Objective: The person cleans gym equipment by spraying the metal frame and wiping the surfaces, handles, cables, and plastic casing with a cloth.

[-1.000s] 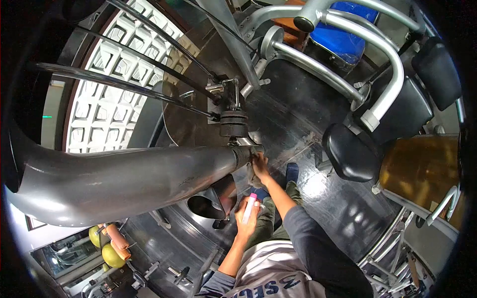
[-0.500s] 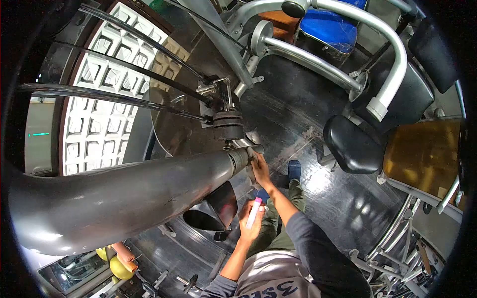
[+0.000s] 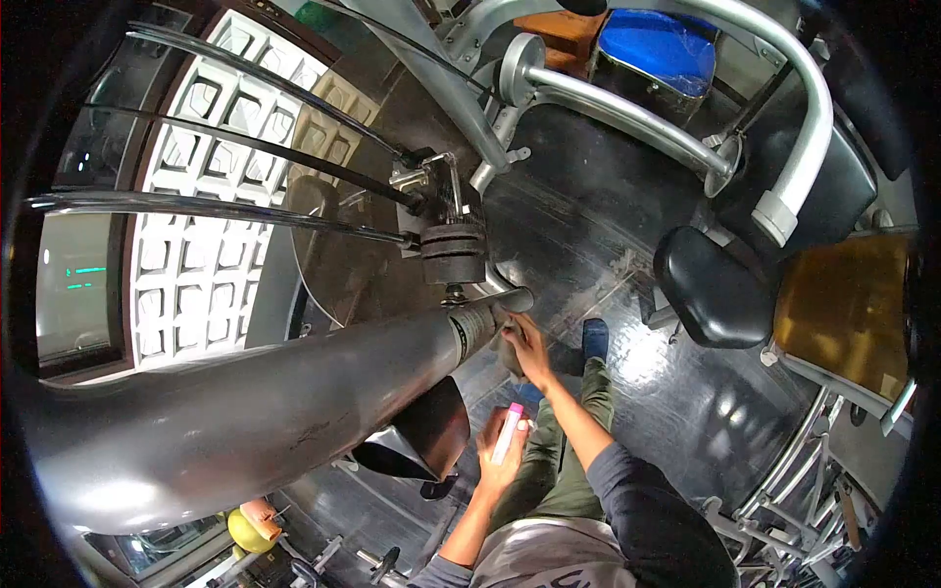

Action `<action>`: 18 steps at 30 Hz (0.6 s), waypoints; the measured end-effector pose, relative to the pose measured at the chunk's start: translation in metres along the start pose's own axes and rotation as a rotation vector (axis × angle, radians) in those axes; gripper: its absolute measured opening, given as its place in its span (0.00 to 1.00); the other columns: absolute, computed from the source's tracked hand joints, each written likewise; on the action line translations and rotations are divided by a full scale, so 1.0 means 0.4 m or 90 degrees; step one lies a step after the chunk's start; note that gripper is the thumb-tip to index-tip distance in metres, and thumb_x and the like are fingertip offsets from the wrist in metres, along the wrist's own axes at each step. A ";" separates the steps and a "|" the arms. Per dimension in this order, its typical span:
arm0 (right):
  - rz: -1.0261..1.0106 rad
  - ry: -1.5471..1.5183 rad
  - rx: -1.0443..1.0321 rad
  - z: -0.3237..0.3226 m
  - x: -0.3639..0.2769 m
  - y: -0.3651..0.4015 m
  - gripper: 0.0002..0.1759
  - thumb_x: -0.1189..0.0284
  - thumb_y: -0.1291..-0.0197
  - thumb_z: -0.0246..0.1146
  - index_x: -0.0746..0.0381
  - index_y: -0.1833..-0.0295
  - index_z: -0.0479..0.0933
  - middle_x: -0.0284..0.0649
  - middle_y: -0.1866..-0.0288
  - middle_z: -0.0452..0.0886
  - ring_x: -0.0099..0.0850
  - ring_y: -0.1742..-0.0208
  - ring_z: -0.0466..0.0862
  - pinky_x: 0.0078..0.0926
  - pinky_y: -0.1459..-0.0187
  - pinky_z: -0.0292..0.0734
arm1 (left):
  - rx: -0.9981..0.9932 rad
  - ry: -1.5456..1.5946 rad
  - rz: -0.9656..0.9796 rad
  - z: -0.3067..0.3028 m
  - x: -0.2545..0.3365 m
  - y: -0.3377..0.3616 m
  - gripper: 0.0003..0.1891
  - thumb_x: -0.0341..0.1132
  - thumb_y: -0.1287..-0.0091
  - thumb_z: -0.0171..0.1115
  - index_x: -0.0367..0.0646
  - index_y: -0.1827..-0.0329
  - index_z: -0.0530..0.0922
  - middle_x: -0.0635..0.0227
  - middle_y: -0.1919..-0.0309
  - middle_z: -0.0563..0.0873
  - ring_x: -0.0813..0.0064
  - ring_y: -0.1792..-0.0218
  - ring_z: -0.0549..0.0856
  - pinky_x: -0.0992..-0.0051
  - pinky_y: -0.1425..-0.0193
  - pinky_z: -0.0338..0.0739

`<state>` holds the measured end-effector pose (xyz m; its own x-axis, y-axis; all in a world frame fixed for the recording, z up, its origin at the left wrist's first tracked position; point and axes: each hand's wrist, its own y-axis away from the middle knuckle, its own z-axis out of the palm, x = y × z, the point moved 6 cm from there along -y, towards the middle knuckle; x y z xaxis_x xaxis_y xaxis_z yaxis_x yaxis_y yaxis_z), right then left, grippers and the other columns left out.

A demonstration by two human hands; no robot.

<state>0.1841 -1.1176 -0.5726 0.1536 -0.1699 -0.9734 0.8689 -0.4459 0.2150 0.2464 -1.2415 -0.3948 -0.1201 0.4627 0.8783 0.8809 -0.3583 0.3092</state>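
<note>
My left hand [image 3: 502, 456] is closed around a white tube with a pink cap [image 3: 509, 431], held upright in front of my body. Farther forward, my right hand [image 3: 529, 351] has its fingers closed on a greyish cloth [image 3: 511, 355] by the end of a thick grey metal tube [image 3: 284, 392]. The cloth hangs below the tube's end, beside a label band on it. Above the tube's end are black round weights [image 3: 454, 255] on a metal frame.
Long metal rods [image 3: 265, 73] run to the upper left. A curved silver frame [image 3: 804, 108], a black padded seat [image 3: 714, 287], a brown panel [image 3: 843, 314] and a blue chair [image 3: 657, 49] stand on the right. Yellow round objects [image 3: 251, 529] lie at the lower left.
The view has shifted slightly, so the machine and seats appear moved. My right hand sits a little lower, with more of the cloth showing. My left hand still holds the tube.
</note>
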 end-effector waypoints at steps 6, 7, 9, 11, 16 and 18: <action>0.110 0.173 0.078 0.012 0.205 -0.011 0.26 0.63 0.31 0.59 0.57 0.30 0.68 0.48 0.39 0.77 0.49 0.39 0.78 0.38 0.38 0.71 | 0.034 0.038 -0.031 -0.001 0.019 -0.016 0.18 0.45 0.25 0.57 0.34 0.56 0.79 0.62 0.67 0.84 0.73 0.70 0.84 0.71 0.62 0.78; 0.122 0.224 0.102 0.015 0.357 -0.023 0.26 0.58 0.30 0.56 0.51 0.29 0.69 0.49 0.39 0.77 0.54 0.38 0.76 0.43 0.39 0.70 | 0.039 0.027 -0.027 0.001 0.017 -0.015 0.18 0.45 0.25 0.57 0.34 0.56 0.79 0.62 0.68 0.83 0.72 0.70 0.84 0.71 0.63 0.78; 0.237 0.218 0.041 -0.009 0.363 -0.045 0.27 0.58 0.30 0.56 0.51 0.28 0.68 0.49 0.37 0.77 0.53 0.37 0.76 0.44 0.38 0.70 | 0.047 0.019 -0.019 0.010 0.012 -0.017 0.19 0.45 0.26 0.57 0.34 0.56 0.79 0.62 0.68 0.83 0.72 0.70 0.84 0.70 0.63 0.77; 0.373 0.123 -0.027 -0.019 0.384 -0.064 0.29 0.57 0.32 0.57 0.49 0.27 0.69 0.48 0.33 0.76 0.50 0.35 0.76 0.46 0.37 0.69 | 0.048 -0.017 -0.025 0.019 0.002 -0.010 0.19 0.45 0.26 0.57 0.34 0.57 0.79 0.62 0.70 0.83 0.71 0.69 0.83 0.70 0.61 0.77; 0.344 0.185 -0.031 -0.035 0.441 -0.107 0.27 0.58 0.32 0.58 0.53 0.30 0.70 0.52 0.32 0.74 0.53 0.34 0.74 0.46 0.38 0.72 | 0.064 0.034 -0.078 0.039 -0.028 -0.001 0.17 0.44 0.26 0.59 0.35 0.58 0.78 0.63 0.71 0.83 0.73 0.69 0.83 0.71 0.61 0.77; 0.173 0.108 -0.142 -0.019 0.458 -0.118 0.28 0.60 0.31 0.55 0.60 0.29 0.70 0.47 0.36 0.77 0.40 0.33 0.75 0.34 0.33 0.66 | 0.070 0.006 -0.052 0.036 -0.033 -0.008 0.15 0.42 0.27 0.60 0.35 0.59 0.78 0.64 0.71 0.84 0.74 0.70 0.83 0.72 0.63 0.77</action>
<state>0.1746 -1.1212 -0.7619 0.4514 -0.0995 -0.8868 0.8640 -0.1996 0.4622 0.2518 -1.2351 -0.4127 -0.1971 0.4788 0.8555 0.9127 -0.2290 0.3384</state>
